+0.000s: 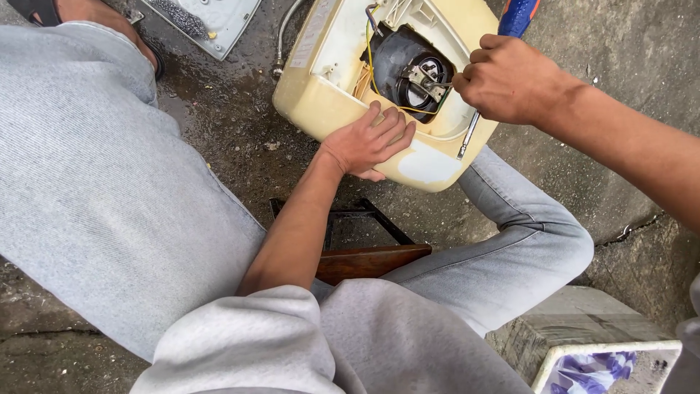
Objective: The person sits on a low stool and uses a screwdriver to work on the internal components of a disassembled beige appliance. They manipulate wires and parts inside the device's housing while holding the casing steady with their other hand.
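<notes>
A cream-yellow plastic appliance housing (pixel 321 102) lies tilted on the wet concrete ground. Its opened side shows a dark motor (pixel 412 73) with yellow wires. My left hand (pixel 368 140) lies flat on the lower rim of the housing, fingers together, pressing on it. My right hand (pixel 507 79) is closed around a screwdriver. Its blue and orange handle (pixel 516 16) sticks up above my fist and its metal shaft (pixel 467 136) runs down along the housing's edge. My fist is right beside the motor's metal bracket.
I sit on a low wooden stool (pixel 368 261) with a dark metal frame, grey trousers at both sides. A grey-white panel (pixel 208 22) lies at the top left by a flexible hose (pixel 283 36). A concrete block (pixel 576 321) and a white tray are at the bottom right.
</notes>
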